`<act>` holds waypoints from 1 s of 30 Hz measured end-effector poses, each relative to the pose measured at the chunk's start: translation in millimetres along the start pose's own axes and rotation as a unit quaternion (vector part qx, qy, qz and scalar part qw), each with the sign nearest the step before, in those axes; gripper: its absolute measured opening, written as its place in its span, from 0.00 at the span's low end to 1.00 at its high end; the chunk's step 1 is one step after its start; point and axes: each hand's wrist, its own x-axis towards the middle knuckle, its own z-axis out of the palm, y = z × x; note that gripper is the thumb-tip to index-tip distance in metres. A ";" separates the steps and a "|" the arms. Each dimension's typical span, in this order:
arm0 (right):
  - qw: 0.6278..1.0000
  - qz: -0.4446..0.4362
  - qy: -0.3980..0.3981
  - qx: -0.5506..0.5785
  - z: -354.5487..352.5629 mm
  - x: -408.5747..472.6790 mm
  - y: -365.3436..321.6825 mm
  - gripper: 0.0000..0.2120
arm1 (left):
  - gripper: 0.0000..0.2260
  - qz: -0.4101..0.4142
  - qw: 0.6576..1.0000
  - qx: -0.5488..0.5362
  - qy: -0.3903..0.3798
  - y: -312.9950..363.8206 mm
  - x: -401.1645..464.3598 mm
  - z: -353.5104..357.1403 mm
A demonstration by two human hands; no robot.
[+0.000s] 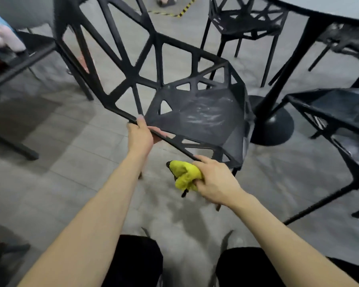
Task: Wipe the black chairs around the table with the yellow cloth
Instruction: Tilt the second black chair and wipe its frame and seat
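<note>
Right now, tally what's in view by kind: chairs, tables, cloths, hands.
Black chairs: 3 clear (near, far, right); a fourth under the table is blurred
Tables: 1
Yellow cloths: 1
Hands: 2 (left, right)
Total: 7

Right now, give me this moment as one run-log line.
left hand: grips front edge of black chair | right hand: holds yellow cloth, finger on chair edge | seat: streaked | table: beyond chair
</note>
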 end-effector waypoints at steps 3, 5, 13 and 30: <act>0.998 0.003 -0.013 0.064 14.9 -54.2 -27.6 0.25 | 0.13 -0.010 1.000 -0.024 0.008 -4.1 -49.3 -35.0; 0.987 0.016 -0.046 0.152 17.7 -84.9 -38.6 0.18 | 0.14 -0.024 0.999 -0.017 0.013 0.1 -85.4 -55.5; 0.892 0.039 -0.039 0.448 -4.9 -112.6 -45.3 0.20 | 0.21 -0.036 0.989 0.142 0.024 6.4 -120.2 -139.1; 0.909 0.039 0.385 0.152 -167.7 37.9 23.1 0.13 | 0.25 0.387 0.687 0.611 -0.074 71.5 23.7 42.1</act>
